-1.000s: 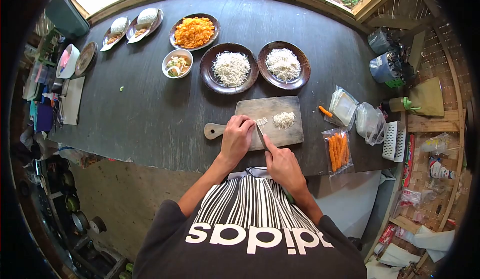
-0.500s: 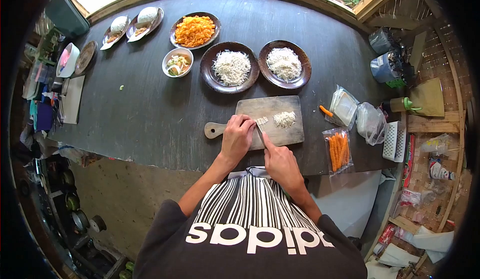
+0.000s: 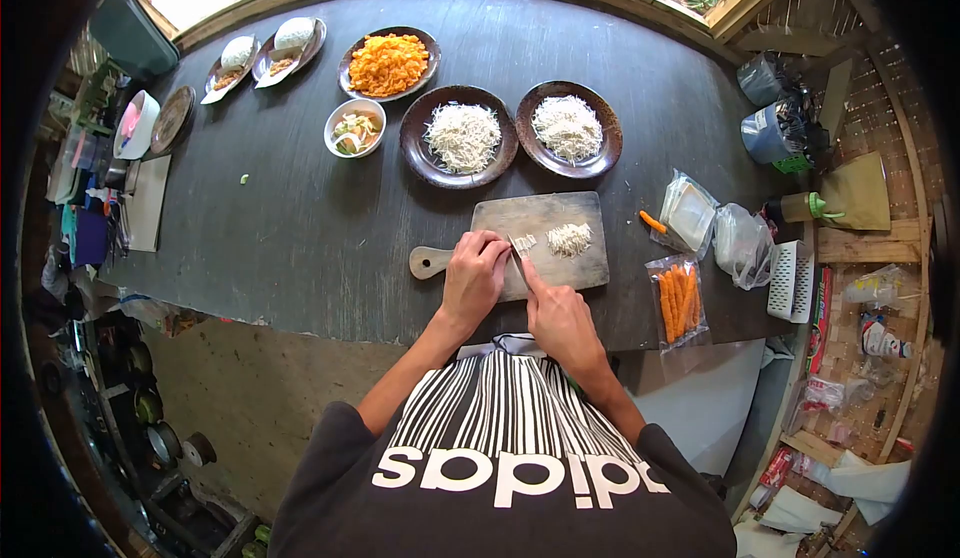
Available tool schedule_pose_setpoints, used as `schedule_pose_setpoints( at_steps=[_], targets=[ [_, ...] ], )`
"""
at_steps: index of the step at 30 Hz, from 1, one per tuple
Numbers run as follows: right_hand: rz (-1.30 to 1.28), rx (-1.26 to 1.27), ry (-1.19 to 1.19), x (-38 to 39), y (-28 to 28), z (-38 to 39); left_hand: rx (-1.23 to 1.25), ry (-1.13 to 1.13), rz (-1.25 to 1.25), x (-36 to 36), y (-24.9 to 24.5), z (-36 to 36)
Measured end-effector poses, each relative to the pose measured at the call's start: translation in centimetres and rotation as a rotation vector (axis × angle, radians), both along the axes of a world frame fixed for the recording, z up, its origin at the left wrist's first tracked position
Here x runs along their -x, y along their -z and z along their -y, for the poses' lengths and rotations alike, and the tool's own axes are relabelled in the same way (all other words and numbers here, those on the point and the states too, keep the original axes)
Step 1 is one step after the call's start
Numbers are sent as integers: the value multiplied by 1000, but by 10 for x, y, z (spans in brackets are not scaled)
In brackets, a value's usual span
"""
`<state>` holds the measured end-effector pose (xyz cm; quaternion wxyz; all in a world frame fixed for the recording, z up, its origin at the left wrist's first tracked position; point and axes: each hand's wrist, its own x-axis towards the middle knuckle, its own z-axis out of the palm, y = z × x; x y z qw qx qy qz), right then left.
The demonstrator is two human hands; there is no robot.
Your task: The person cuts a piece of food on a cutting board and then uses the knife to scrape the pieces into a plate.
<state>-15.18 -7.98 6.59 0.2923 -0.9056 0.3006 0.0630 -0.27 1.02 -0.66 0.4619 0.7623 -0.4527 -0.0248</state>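
My right hand [image 3: 560,316] is wrapped round a knife, index finger stretched along its back. The narrow knife blade [image 3: 519,262] stands on the wooden cutting board [image 3: 490,216]. Just left of the blade, my left hand [image 3: 474,276] is closed, fingertips curled down on the board; what they pinch is hidden. Short white cut pieces [image 3: 525,243] lie right beside the blade. Farther right on the board sits a small heap of white shreds [image 3: 569,240]. Behind the board, two dark brown plates hold white shreds, the left plate [image 3: 411,156] and the right plate [image 3: 612,148].
A plate of orange shreds [image 3: 388,64] and a white bowl of mixed vegetables [image 3: 355,128] stand at the back left. Two plates with moulded rice [image 3: 294,33] are farther left. To the right lie bagged carrots [image 3: 678,301], a carrot piece [image 3: 653,222] and plastic bags [image 3: 743,246].
My right hand and the knife have shifted very slightly at the cut, the index finger reaching a little farther along the blade. My left hand stays put.
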Motion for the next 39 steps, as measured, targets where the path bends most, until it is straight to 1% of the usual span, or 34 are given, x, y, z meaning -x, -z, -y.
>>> schedule_pose_setpoints(
  at_steps=[5, 13, 19, 22, 25, 28, 31, 37, 39],
  targets=[
    [11, -29, 5, 11, -3, -3, -1, -8, -1, 0, 1, 0],
    [92, -20, -7, -3, 1, 1, -3, 13, -6, -2, -3, -1],
    [-16, -30, 9, 7, -4, -4, -18, -2, -3, -1, 0, -1],
    [33, -61, 9, 16, -6, -5, -16, -11, 4, 0, 0, -1],
    [18, -36, 26, 11, -9, -3, -1, -1, 6, -1, 1, -2],
    [86, -14, 6, 3, -1, 1, 5, -8, 14, 0, 3, -1],
    [98, -4, 2, -3, 4, 2, 22, -1, 14, -1, 1, -1],
    [8, -35, 1, 8, -9, -2, 20, -3, 0, 0, 0, -1],
    [31, -56, -8, 15, -10, 1, 16, -11, 8, -1, 2, -1]
  ],
)
